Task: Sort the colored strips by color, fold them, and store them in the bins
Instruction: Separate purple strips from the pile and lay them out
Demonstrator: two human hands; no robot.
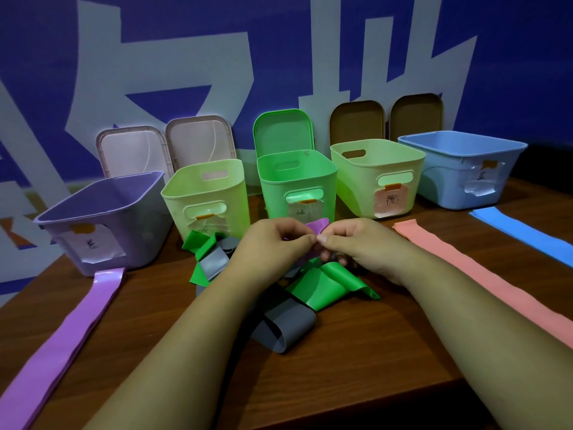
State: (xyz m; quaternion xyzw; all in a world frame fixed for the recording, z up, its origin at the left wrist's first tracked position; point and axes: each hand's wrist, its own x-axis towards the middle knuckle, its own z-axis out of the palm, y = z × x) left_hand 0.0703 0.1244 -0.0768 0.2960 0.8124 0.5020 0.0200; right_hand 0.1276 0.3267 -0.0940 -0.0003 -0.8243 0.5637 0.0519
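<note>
Left hand (277, 243) and right hand (359, 245) both pinched the purple strip (317, 226) mid-frame, probably folding it; next it'd need the purple bin (145, 231) at left.

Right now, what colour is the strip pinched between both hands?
Purple strip, best in head view.

The label (302, 211) on the green bin (297, 178) reads "绿". The pink label (391, 201) on the pale-green bin (366, 178) to its right reads "粉". The other labels are too blurred to read.
</note>
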